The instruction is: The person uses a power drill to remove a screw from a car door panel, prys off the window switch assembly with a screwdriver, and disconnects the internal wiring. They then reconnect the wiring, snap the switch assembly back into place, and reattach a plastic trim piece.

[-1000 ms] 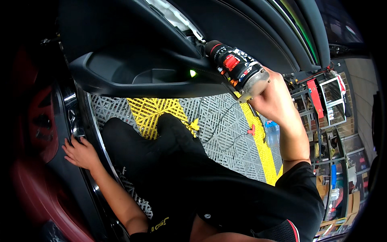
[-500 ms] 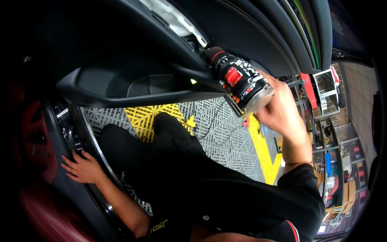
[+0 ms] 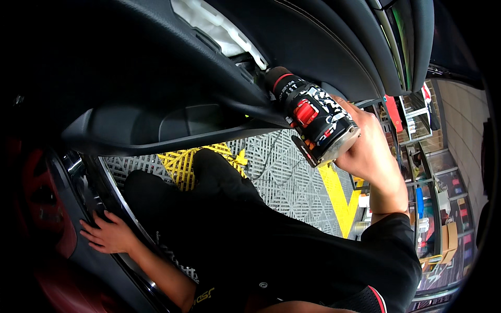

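The power drill (image 3: 319, 119) is black, and on its body I see a broken pattern in white; its switch (image 3: 306, 112) is bright red, and a thin red ring goes around the dark nose. The door panel (image 3: 308, 39) is black, crossed by a fine pale line, and beside it the strip (image 3: 237, 36) is white. The floor grating (image 3: 284, 175) is grey and yellow, in lattice pattern. The shirt (image 3: 318, 250) is black, its edge striped red and white.

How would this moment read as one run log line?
Right hand: gripping power drill at black car door panel | Left hand: open, resting on sill trim | Floor: grey and yellow grid tiles
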The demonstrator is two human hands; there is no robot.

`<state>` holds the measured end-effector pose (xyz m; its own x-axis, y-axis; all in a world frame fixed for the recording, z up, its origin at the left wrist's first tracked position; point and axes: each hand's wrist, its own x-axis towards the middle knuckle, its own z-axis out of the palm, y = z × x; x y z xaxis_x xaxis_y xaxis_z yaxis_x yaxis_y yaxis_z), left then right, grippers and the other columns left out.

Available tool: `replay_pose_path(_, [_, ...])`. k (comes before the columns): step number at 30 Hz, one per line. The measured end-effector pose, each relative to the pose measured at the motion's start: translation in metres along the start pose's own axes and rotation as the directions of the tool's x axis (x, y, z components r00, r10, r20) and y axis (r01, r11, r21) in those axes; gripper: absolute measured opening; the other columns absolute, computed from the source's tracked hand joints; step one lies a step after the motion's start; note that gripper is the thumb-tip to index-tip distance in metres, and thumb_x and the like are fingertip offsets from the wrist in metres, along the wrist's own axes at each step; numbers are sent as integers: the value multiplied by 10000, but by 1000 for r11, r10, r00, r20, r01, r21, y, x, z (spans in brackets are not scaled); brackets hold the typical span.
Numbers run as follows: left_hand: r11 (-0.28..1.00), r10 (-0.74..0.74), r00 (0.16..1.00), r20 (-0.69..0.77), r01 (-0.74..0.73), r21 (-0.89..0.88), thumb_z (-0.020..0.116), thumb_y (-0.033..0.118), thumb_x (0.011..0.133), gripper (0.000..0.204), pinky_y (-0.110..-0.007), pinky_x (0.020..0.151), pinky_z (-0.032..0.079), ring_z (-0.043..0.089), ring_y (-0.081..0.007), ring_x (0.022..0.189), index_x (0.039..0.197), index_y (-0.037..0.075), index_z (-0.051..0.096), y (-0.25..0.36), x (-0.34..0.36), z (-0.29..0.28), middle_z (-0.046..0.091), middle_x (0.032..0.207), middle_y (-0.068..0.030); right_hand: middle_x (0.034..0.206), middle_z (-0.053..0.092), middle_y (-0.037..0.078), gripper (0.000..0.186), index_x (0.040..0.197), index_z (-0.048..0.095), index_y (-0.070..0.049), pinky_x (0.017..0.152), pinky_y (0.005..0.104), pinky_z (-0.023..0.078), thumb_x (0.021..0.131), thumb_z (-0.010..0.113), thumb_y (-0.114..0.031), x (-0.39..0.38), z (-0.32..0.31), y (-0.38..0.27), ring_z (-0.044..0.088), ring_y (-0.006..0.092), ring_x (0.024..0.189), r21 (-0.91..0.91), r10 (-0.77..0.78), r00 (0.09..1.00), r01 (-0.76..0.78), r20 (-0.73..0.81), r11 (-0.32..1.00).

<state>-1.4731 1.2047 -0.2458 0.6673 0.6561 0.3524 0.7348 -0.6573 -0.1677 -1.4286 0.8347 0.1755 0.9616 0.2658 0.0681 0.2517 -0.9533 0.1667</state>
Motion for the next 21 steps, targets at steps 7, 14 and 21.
replay_pose_path(7, [999, 11, 999, -51, -9, 44, 523, 541, 1014, 368, -474, 1140, 358, 497, -255, 1433, 1288, 357, 685, -2, -6, 10, 523, 1561, 6, 987, 725, 221, 636, 1336, 603, -8, 815, 478, 580, 717, 734, -70, 4, -6, -7, 716, 425, 948, 16, 7, 999, -8, 46, 1000])
replay_pose_path(14, [997, 27, 998, -58, -22, 80, 508, 548, 1022, 371, -467, 1131, 361, 507, -251, 1422, 1286, 357, 685, -2, -2, 8, 539, 1546, 8, 958, 725, 230, 589, 1295, 626, 4, 810, 480, 578, 716, 720, -52, 5, -4, -9, 710, 440, 930, 23, 9, 1000, -9, 28, 1000])
replay_pose_path(21, [995, 30, 997, -70, -23, 94, 505, 554, 1022, 367, -447, 1133, 341, 510, -244, 1418, 1266, 353, 691, -2, -3, 13, 543, 1541, 13, 975, 719, 262, 592, 1297, 620, 35, 823, 476, 580, 720, 708, -60, 6, 1, -4, 707, 446, 939, 69, 9, 999, -12, 41, 998])
